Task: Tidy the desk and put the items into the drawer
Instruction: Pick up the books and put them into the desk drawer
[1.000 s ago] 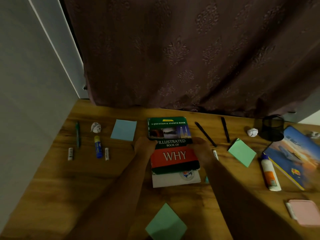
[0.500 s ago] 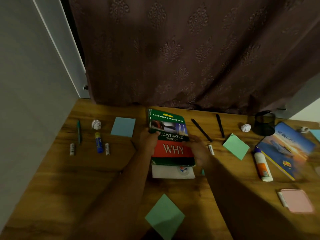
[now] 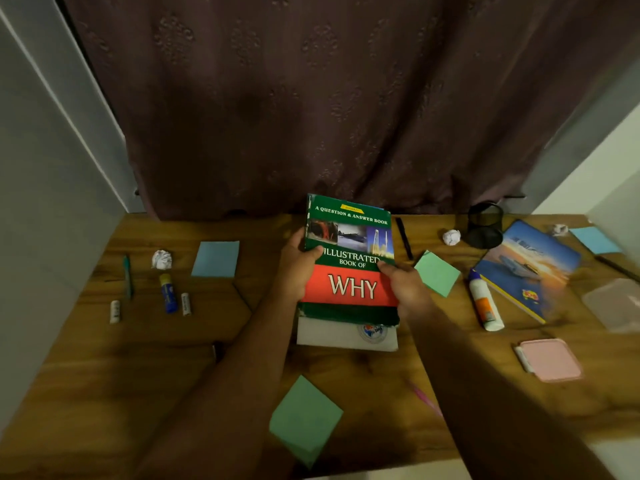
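Green-and-red hardcover "Why" book (image 3: 349, 261) at centre of wooden desk (image 3: 138, 358), far edge tilted up, near edge over white booklet (image 3: 346, 336). We judge it raised for carrying to drawer, which we cannot see. Our left hand (image 3: 294, 271) clasps left edge, thumb on cover; right hand (image 3: 405, 289) pinches right edge. Green sticky note (image 3: 437, 273) just right of book.

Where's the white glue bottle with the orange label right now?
In the head view, the white glue bottle with the orange label lies right of centre, between the green sticky note and the blue-covered notebook.
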